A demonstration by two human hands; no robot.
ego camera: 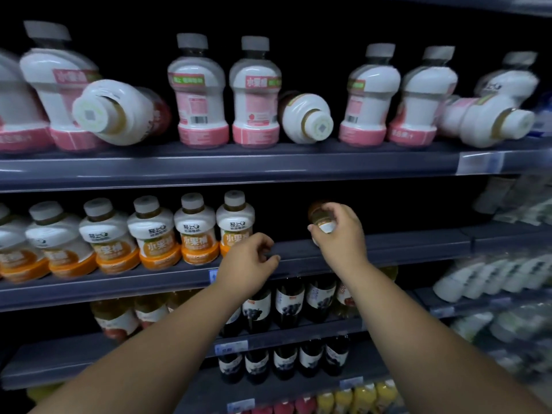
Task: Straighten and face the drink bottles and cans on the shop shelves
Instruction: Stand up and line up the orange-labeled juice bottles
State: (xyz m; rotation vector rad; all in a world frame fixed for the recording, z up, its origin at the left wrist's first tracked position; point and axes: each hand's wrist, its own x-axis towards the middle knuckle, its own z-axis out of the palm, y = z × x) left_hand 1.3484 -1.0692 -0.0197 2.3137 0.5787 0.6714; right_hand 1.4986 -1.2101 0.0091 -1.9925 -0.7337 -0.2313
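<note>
My right hand [340,234] grips the white cap end of an orange-label bottle [319,213] that lies on its side in the bare gap of the middle shelf [403,249]. My left hand [251,258] hovers at that shelf's front edge with curled fingers, holding nothing, just right of a row of upright orange-label bottles [194,231]. On the top shelf [239,165] stand pink-label bottles [255,94]; three more lie tipped over, caps toward me: one at left [119,112], one in the middle [307,119], one at right [484,121].
Dark grape-juice bottles [286,300] fill the shelves below my arms, with pale juice bottles [116,315] to their left and yellow bottles [364,395] at the bottom. White packaged goods [493,279] crowd the shelving at the right. Price-tag strips run along the shelf edges.
</note>
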